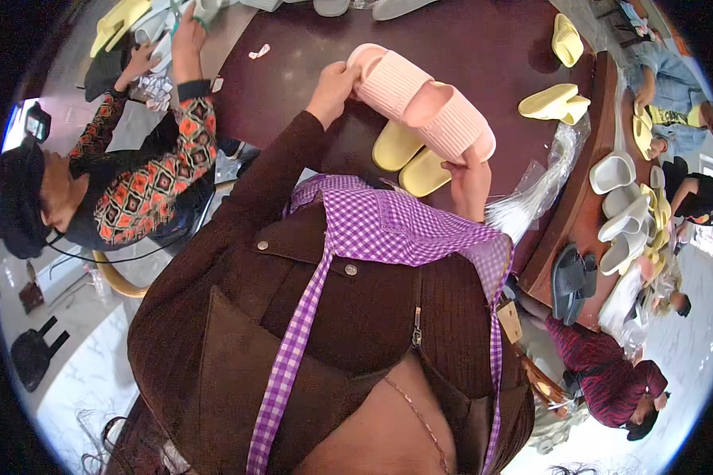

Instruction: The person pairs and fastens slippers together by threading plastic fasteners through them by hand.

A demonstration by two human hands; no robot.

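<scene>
At the upper centre of the frame, we hold the pink slides [451,123] with the left hand [335,91] closed on their upper-left end and the right hand [470,178] gripping their lower-right end, judging them light, flexible and robust, best gripped by the soles [367,55].

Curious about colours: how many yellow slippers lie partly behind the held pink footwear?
2, both on the maroon table: a smooth yellow slipper at left, a matching yellow slipper beside it, near the right hand. Others may be hidden behind the ribbed pink footwear.
</scene>
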